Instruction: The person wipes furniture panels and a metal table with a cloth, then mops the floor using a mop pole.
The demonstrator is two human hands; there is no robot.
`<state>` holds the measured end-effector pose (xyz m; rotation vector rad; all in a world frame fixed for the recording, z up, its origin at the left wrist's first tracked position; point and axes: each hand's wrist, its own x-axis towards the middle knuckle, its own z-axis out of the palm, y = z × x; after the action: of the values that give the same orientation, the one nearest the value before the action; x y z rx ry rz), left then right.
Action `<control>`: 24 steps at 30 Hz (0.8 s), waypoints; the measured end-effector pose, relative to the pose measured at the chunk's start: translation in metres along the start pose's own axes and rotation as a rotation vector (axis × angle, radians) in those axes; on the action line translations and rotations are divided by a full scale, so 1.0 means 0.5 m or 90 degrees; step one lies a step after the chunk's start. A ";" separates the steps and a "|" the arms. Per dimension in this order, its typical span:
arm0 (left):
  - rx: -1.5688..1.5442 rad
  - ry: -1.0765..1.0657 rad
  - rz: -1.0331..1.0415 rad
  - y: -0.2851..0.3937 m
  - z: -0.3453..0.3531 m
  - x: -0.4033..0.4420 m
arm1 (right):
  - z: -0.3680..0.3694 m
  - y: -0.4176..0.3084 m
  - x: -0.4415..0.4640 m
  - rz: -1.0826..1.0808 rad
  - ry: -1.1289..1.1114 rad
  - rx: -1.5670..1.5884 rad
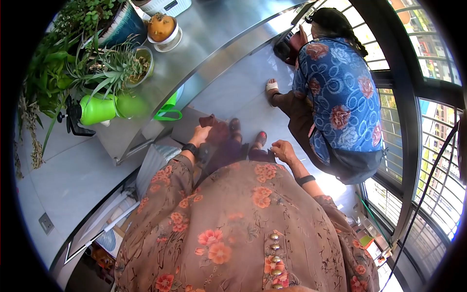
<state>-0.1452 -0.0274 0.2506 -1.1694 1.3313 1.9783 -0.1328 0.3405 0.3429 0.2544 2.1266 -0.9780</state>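
My left hand (pixel 201 135) is closed on a dark reddish-brown cloth (pixel 216 130), which hangs over the floor near my shoes. A black band circles that wrist. On the other side of my body, my right hand (pixel 283 150) is held low beside my dark trousers, its fingers curled together. Whether anything is between those fingers is too small to tell. The right wrist has a black band too.
A metal counter (pixel 204 48) at the upper left bears potted plants (pixel 116 68), an orange-brown round plant (pixel 161 27) and a green spray bottle (pixel 97 109). To the right, a person (pixel 340 97) in a blue flowered top crouches by barred windows (pixel 389 117).
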 end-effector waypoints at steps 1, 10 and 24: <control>0.009 0.001 0.009 0.003 0.003 -0.004 | -0.003 0.000 -0.002 -0.001 0.003 0.000; 0.032 -0.010 0.030 0.032 0.015 -0.039 | -0.016 0.017 -0.006 -0.001 0.012 -0.011; 0.129 0.015 0.080 0.009 0.004 -0.006 | -0.061 -0.015 -0.043 0.051 0.048 0.054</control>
<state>-0.1481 -0.0272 0.2557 -1.0394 1.6109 1.8675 -0.1389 0.3600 0.3752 0.4209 2.1274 -1.0284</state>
